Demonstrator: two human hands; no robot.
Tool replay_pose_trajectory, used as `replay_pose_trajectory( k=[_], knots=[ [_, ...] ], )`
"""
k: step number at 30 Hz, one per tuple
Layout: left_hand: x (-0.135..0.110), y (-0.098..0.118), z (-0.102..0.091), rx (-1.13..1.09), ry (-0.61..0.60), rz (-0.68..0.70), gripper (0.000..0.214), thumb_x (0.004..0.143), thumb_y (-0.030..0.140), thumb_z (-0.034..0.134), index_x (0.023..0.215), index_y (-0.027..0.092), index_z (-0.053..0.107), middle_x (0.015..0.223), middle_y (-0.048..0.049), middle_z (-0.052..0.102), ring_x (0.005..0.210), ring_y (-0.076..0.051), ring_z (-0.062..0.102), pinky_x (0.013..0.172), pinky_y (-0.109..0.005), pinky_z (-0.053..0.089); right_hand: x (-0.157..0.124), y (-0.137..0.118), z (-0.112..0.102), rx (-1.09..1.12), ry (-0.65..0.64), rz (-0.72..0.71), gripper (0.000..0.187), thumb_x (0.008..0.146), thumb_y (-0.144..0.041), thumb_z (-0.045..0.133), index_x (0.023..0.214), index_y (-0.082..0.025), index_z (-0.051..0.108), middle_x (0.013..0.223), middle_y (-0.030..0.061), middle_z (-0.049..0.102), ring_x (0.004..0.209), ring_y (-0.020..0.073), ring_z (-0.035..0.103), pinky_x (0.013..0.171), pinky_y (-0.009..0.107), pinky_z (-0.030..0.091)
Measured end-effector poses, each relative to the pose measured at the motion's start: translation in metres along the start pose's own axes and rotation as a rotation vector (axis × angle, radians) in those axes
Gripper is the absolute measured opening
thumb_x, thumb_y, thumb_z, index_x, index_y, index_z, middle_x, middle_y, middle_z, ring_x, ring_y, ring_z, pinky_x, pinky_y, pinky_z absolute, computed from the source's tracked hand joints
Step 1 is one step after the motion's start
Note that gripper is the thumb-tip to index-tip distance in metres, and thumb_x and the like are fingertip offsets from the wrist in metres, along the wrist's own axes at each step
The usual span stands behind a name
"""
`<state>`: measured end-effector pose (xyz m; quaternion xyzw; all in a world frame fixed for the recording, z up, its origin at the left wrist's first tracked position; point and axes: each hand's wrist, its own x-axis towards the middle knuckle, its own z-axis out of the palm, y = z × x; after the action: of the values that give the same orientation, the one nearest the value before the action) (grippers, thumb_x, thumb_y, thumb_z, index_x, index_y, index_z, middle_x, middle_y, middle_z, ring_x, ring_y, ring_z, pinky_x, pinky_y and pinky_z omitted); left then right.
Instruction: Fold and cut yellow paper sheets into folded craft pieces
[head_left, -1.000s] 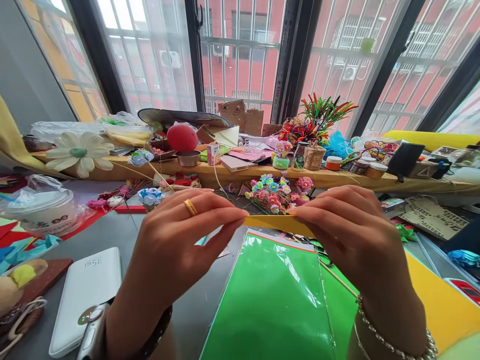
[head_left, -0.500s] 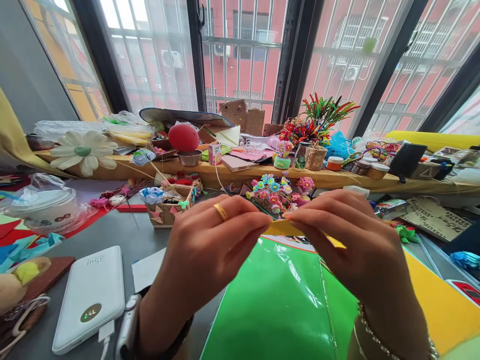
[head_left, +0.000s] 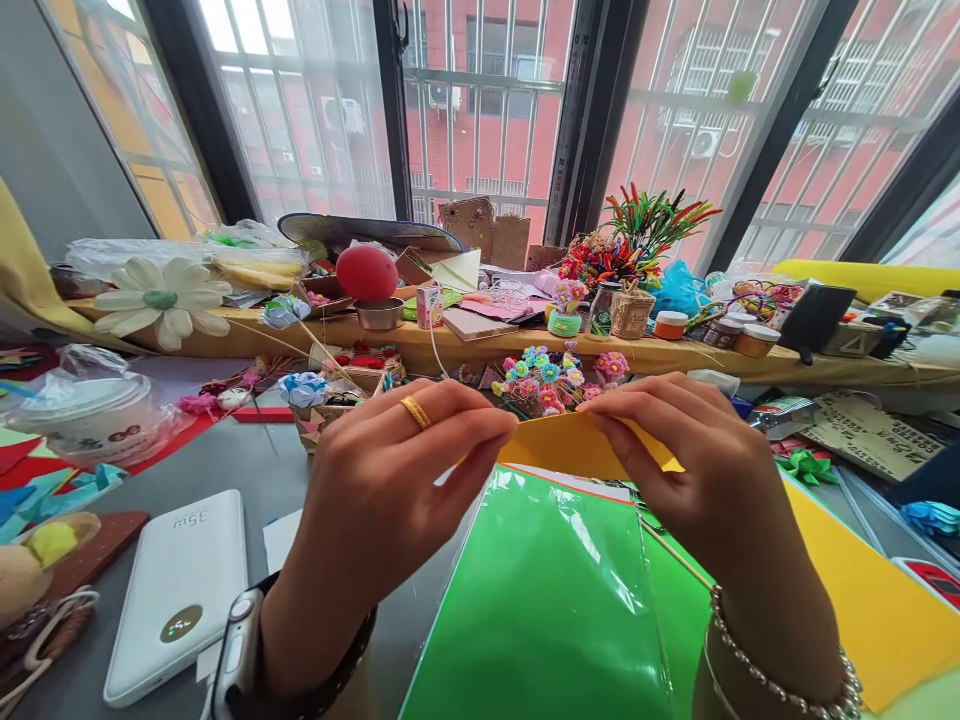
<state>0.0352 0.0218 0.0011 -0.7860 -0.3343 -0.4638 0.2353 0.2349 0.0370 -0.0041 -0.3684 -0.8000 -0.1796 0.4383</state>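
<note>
A folded piece of yellow paper [head_left: 564, 445] is held up in the middle of the view between both hands. My left hand [head_left: 390, 480], with a gold ring and a watch at the wrist, pinches its left end. My right hand [head_left: 694, 470], with a bead bracelet, pinches its right end with fingers closed over the top edge. Below the hands lies a pack of green paper in clear wrap [head_left: 547, 600] on a yellow sheet [head_left: 877, 600].
A white power bank [head_left: 180, 590] lies on the grey table at lower left. A small box of paper flowers [head_left: 322, 405] and a bunch of colourful flowers [head_left: 547, 385] stand behind the hands. A cluttered wooden shelf [head_left: 675, 355] runs under the windows.
The yellow paper has opened up from a thin strip to a wider flap. My left hand shifted slightly left and both hands tilted the paper toward me.
</note>
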Motion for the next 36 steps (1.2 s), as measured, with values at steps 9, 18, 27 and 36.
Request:
replay_pose_trajectory(
  k=[9, 18, 27, 36],
  knots=[
    [0.001, 0.008, 0.004, -0.045, -0.031, 0.001, 0.011, 0.073, 0.015, 0.06, 0.082, 0.022, 0.06, 0.077, 0.0034, 0.062, 0.066, -0.01, 0.056, 0.063, -0.023, 0.047, 0.004, -0.016, 0.006, 0.2, -0.047, -0.05, 0.01, 0.08, -0.018, 0.052, 0.081, -0.016, 0.062, 0.077, 0.0031, 0.065, 0.073, 0.0152, 0.053, 0.069, 0.032, 0.04],
    [0.001, 0.007, 0.004, -0.089, -0.106, -0.046, 0.005, 0.075, 0.019, 0.058, 0.079, 0.021, 0.06, 0.074, 0.0029, 0.061, 0.064, -0.01, 0.056, 0.059, -0.023, 0.045, 0.002, -0.017, 0.009, 0.17, -0.037, -0.088, 0.009, 0.08, -0.016, 0.052, 0.08, -0.017, 0.061, 0.076, 0.0024, 0.065, 0.07, 0.0142, 0.055, 0.069, 0.03, 0.04],
    [-0.002, -0.002, -0.004, -0.002, 0.036, -0.035, 0.013, 0.071, 0.016, 0.062, 0.081, 0.025, 0.06, 0.077, 0.0049, 0.064, 0.064, -0.009, 0.059, 0.058, -0.022, 0.047, 0.001, 0.002, 0.006, -0.008, 0.003, -0.057, 0.011, 0.078, -0.014, 0.054, 0.084, -0.018, 0.063, 0.08, 0.003, 0.067, 0.075, 0.0171, 0.058, 0.072, 0.033, 0.04],
    [-0.006, -0.014, -0.012, 0.04, 0.05, -0.022, 0.024, 0.068, 0.008, 0.064, 0.085, 0.024, 0.061, 0.081, 0.005, 0.063, 0.07, -0.009, 0.058, 0.062, -0.023, 0.048, -0.001, 0.025, 0.012, -0.06, -0.057, 0.014, 0.012, 0.079, -0.019, 0.053, 0.084, -0.018, 0.065, 0.083, 0.004, 0.068, 0.077, 0.0194, 0.059, 0.073, 0.035, 0.04]
  ],
)
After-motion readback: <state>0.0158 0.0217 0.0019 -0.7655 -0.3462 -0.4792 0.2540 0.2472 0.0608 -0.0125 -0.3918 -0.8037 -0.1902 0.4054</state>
